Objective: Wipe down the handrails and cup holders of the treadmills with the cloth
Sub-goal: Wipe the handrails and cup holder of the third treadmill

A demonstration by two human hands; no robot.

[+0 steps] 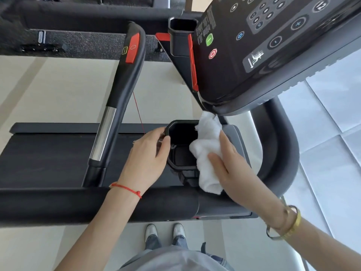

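Observation:
A black octagonal cup holder point(180, 153) sits at the middle of the frame, below the treadmill console. My left hand point(146, 155) grips its left rim, thumb over the edge. My right hand point(230, 169) presses a crumpled white cloth point(207, 151) against the holder's right rim with straight fingers. Part of the cloth hangs over the rim into the holder. A black handrail point(121, 90) with a silver section and a red pad runs up the left. A second cup holder point(182, 26) is further away, near the top.
The black console point(273, 45) with buttons overhangs at the upper right. A curved black handlebar point(281, 145) bends round on the right. The treadmill belt point(48, 159) lies at the left, a padded side rail point(78, 204) crosses below my arms. A thin red cord point(138, 112) hangs down.

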